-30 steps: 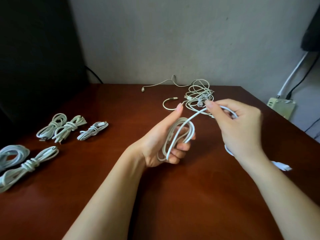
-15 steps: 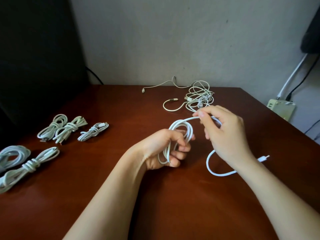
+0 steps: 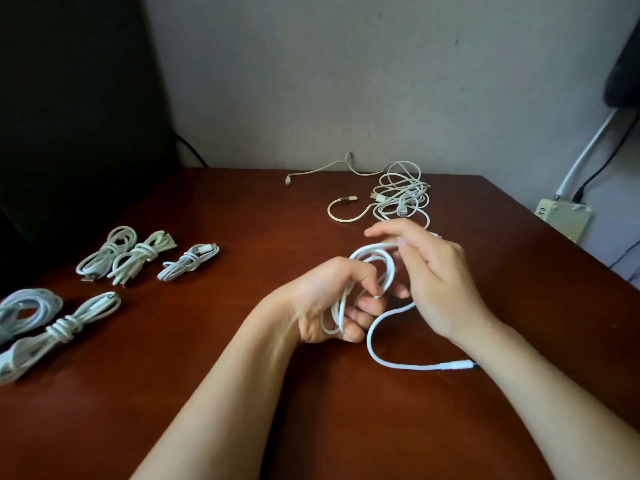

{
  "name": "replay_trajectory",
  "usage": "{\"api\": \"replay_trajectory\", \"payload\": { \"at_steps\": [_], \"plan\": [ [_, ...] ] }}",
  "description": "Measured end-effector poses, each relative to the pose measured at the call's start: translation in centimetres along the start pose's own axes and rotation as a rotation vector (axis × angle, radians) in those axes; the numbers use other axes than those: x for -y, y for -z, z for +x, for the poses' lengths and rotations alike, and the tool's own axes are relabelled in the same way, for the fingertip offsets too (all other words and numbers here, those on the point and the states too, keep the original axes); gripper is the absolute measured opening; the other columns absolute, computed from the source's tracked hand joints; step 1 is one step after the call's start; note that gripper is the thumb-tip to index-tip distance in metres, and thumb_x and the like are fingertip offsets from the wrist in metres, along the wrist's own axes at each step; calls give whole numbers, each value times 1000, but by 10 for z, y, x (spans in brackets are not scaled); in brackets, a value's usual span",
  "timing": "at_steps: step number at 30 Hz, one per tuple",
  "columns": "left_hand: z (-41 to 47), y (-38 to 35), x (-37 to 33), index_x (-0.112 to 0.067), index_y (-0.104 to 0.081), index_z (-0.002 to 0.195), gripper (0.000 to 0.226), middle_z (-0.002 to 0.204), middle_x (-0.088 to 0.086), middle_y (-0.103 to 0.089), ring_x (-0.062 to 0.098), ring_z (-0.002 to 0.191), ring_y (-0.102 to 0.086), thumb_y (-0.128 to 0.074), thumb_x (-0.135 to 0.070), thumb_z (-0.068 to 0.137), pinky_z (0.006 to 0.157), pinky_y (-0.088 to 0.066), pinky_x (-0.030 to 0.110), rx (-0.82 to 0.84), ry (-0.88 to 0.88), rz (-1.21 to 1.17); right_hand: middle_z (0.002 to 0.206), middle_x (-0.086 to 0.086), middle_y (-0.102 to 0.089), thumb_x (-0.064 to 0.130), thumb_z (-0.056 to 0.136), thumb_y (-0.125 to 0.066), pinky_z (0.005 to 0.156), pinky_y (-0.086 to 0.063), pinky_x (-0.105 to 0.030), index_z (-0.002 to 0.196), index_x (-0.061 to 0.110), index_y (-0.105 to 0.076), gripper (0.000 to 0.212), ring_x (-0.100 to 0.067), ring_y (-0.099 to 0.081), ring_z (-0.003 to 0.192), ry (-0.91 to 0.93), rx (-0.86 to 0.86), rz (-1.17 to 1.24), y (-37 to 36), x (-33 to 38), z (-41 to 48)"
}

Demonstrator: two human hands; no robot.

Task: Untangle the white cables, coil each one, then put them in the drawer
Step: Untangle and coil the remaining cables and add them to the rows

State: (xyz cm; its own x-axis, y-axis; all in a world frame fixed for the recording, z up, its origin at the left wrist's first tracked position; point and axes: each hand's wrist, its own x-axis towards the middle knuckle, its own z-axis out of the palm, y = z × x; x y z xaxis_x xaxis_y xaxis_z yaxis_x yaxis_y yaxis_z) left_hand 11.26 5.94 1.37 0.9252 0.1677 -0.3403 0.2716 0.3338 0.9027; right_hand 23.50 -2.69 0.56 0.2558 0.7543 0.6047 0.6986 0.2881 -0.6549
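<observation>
White cable [image 3: 369, 341], coiled in left hand [image 3: 323, 301], tail loose

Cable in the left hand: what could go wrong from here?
The cable loops are held by the left hand's curled fingers, untied; a slack grip may let them spring apart. The loose end with its plug lies on the table beside the right wrist and could snag there.
</observation>
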Motion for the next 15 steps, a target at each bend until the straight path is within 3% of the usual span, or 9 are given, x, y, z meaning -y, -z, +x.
{"api": "replay_trajectory", "payload": {
  "at_steps": [3, 7, 12, 15],
  "plan": [
    [1, -1, 0, -13, -62, 71, 27, 52, -1, -28, 5, 41, -20, -39, -7, 58, 37, -19, 11, 26, 3, -32, 59, 0, -56, 30, 93, -44, 44, -41, -19, 93, 23, -66, 22, -9, -47, 47, -27, 12, 38, 2, 2, 0],
    [0, -1, 0, -18, -65, 50, 34, 53, 0, -33, 4, 39, -24, -36, -5, 63, 36, -21, 11, 98, 50, -21, 60, -2, -58, 50, 85, -48, 47, -44, -36, 79, 28, -67, 30, -21, -53, 51, 9, 11, -93, 1, 3, 0],
    [2, 3, 2, -13, -53, 73, 31, 57, 3, -35, 5, 41, -24, -26, 2, 78, 38, -20, 12, 39, 96, 17, 58, 5, -59, 52, 82, -49, 50, -46, -32, 77, 32, -66, 28, -16, -51, 49, 10, 76, -146, 5, 6, -1],
    [2, 3, 3, -15, -55, 63, 40, 59, 4, -37, 5, 42, -23, -24, 3, 81, 40, -20, 13, 32, 84, 47, 60, 6, -60, 53, 83, -47, 52, -44, -30, 71, 42, -61, 21, -15, -52, 50, 2, 123, -183, 5, 7, -1]
  ]
}}
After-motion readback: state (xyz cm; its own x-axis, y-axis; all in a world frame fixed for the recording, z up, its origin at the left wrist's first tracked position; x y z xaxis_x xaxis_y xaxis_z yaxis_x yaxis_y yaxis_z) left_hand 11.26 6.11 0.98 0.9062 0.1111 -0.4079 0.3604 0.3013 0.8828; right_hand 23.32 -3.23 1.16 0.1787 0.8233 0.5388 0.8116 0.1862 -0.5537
